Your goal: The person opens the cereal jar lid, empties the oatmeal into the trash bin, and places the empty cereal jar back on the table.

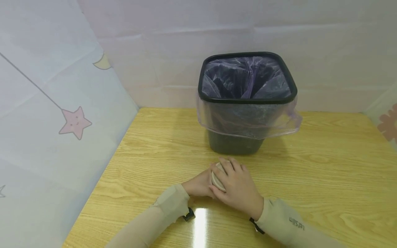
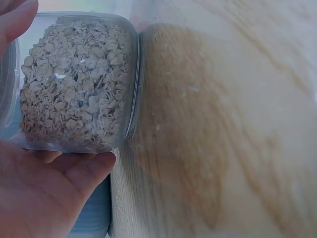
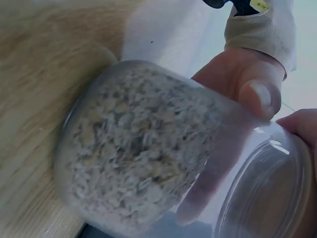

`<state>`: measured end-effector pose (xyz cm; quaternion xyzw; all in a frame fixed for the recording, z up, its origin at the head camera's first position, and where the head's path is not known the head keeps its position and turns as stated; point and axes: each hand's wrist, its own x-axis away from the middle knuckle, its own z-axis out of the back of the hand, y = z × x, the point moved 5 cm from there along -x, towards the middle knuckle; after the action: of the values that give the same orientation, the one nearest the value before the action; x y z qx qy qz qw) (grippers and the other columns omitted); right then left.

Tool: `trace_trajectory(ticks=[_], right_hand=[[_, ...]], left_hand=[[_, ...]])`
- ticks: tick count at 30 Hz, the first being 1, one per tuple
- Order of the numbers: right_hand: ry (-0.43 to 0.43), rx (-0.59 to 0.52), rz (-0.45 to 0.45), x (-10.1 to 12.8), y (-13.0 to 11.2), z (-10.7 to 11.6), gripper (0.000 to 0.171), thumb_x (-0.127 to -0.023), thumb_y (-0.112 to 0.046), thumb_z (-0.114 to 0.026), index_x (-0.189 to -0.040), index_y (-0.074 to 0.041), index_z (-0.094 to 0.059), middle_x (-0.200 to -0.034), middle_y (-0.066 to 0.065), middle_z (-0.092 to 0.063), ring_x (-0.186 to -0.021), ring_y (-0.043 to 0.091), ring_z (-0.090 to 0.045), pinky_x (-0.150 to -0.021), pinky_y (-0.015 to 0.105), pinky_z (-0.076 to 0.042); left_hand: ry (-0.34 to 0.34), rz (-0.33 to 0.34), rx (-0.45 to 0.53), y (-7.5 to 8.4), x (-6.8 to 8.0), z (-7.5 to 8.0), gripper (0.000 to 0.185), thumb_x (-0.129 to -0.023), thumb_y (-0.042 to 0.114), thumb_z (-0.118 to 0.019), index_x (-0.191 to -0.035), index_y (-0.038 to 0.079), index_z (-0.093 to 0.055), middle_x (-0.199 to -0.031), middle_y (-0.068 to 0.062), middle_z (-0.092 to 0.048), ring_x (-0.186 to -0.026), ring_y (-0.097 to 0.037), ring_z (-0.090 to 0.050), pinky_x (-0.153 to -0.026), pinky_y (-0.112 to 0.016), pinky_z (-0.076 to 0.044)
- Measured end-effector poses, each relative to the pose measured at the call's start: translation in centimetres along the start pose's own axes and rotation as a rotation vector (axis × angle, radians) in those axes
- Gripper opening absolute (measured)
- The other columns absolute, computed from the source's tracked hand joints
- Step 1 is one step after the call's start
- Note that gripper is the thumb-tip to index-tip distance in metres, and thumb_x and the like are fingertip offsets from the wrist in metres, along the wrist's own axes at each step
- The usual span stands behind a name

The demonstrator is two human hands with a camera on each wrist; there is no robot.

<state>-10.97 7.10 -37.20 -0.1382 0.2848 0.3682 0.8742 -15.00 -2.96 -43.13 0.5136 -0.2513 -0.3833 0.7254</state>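
Pale fabric, left wall (image 1: 46, 103): printed with a pink star (image 1: 75, 121) on a thin line and a yellow moon (image 1: 103, 62); creased.
Tabletop (image 1: 310, 165): light wood grain, glossy, a bright glare patch near the front edge between the sleeves.
Left hand (image 1: 198, 185): fingers curled round the jar from its left side; beige sleeve, dark wrist strap.
Jar (image 1: 217, 178): clear plastic, filled with oat flakes (image 2: 74, 84); on the table at centre front, just before the bin, clasped between both hands.
Right hand (image 1: 240, 187): laid over the jar's top and right side, fingers wrapped on it.
Bin (image 1: 246, 103): dark, square-rimmed, standing on the table near the back wall; translucent purple liner (image 1: 279, 124) folded over the rim.
Back wall (image 1: 325, 51): plain pale sheet, fold lines.
Far right: a brown flower print (image 1: 390, 124).
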Motion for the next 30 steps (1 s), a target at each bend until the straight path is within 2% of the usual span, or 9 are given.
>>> trace_trajectory(ticks=[4, 9, 13, 17, 20, 24, 27, 30], right_hand=[[0.014, -0.048, 0.041, 0.0, 0.3, 0.0, 0.05, -0.096, -0.05, -0.045, -0.116, -0.009, -0.067, -0.114, 0.02, -0.061, -0.098, 0.04, -0.059, -0.067, 0.053, -0.054], [0.0, -0.112, 0.114, 0.0, 0.7, 0.0, 0.043, -0.091, -0.043, -0.057, -0.117, -0.009, -0.066, -0.113, 0.015, -0.06, -0.099, 0.035, -0.058, -0.07, 0.05, -0.053], [0.001, -0.132, 0.182, -0.1, 0.9, 0.0, 0.045, -0.087, -0.04, -0.062, -0.119, -0.008, -0.065, -0.113, 0.013, -0.061, -0.098, 0.033, -0.057, -0.071, 0.048, -0.053], [-0.004, -0.154, 0.215, -0.1, 1.1, 0.0, 0.044, -0.09, -0.04, -0.058, -0.12, -0.01, -0.064, -0.114, 0.011, -0.06, -0.098, 0.032, -0.056, -0.073, 0.047, -0.053], [-0.027, -0.17, 0.212, -0.1, 1.2, -0.1, 0.046, -0.094, -0.045, -0.051, -0.122, -0.011, -0.064, -0.117, 0.011, -0.06, -0.102, 0.032, -0.056, -0.075, 0.048, -0.052], [-0.075, -0.195, 0.18, 0.0, 1.3, 0.1, 0.061, -0.096, -0.058, -0.044, -0.129, -0.01, -0.059, -0.129, 0.012, -0.057, -0.114, 0.035, -0.052, -0.085, 0.055, -0.049], [-0.098, -0.208, 0.13, 0.1, 1.2, 0.4, 0.071, -0.094, -0.066, -0.04, -0.135, -0.009, -0.055, -0.139, 0.014, -0.05, -0.125, 0.04, -0.045, -0.09, 0.066, -0.043], [-0.083, -0.203, 0.076, 0.0, 0.8, 0.8, 0.071, -0.095, -0.066, -0.037, -0.135, -0.011, -0.054, -0.143, 0.015, -0.046, -0.128, 0.043, -0.041, -0.09, 0.072, -0.039]], left_hand=[[0.008, 0.023, 0.06, -0.2, 0.0, 0.0, 0.094, -0.079, -0.001, -0.074, -0.153, 0.015, -0.017, -0.147, -0.006, -0.037, -0.119, -0.009, -0.049, -0.1, -0.027, -0.044], [-0.001, -0.015, 0.121, 0.0, -0.1, 0.0, 0.094, -0.081, -0.001, -0.073, -0.152, 0.016, -0.013, -0.149, -0.008, -0.032, -0.122, -0.012, -0.047, -0.101, -0.03, -0.044], [-0.002, -0.008, 0.129, 0.1, -0.1, 0.0, 0.092, -0.079, -0.003, -0.074, -0.15, 0.013, -0.017, -0.143, -0.009, -0.038, -0.114, -0.01, -0.052, -0.094, -0.031, -0.05], [-0.006, 0.034, 0.174, -0.1, 0.0, -0.1, 0.091, -0.078, -0.004, -0.076, -0.148, 0.014, -0.021, -0.137, -0.008, -0.043, -0.109, -0.01, -0.054, -0.086, -0.032, -0.054], [-0.007, 0.015, 0.173, 0.0, -0.1, -0.1, 0.091, -0.077, -0.004, -0.077, -0.148, 0.013, -0.022, -0.137, -0.009, -0.044, -0.111, -0.012, -0.054, -0.087, -0.033, -0.054], [0.001, -0.035, 0.096, 0.1, -0.3, 0.0, 0.097, -0.078, 0.0, -0.078, -0.153, 0.013, -0.018, -0.146, -0.01, -0.038, -0.12, -0.012, -0.05, -0.097, -0.031, -0.047], [-0.008, -0.057, 0.063, 0.1, -0.3, 0.1, 0.1, -0.081, 0.016, -0.08, -0.155, 0.015, -0.014, -0.151, -0.008, -0.033, -0.125, -0.012, -0.047, -0.101, -0.029, -0.043], [-0.012, -0.081, 0.04, 0.3, -0.3, 0.1, 0.094, -0.085, 0.027, -0.077, -0.155, 0.014, -0.015, -0.153, -0.007, -0.033, -0.128, -0.013, -0.046, -0.104, -0.03, -0.04]])
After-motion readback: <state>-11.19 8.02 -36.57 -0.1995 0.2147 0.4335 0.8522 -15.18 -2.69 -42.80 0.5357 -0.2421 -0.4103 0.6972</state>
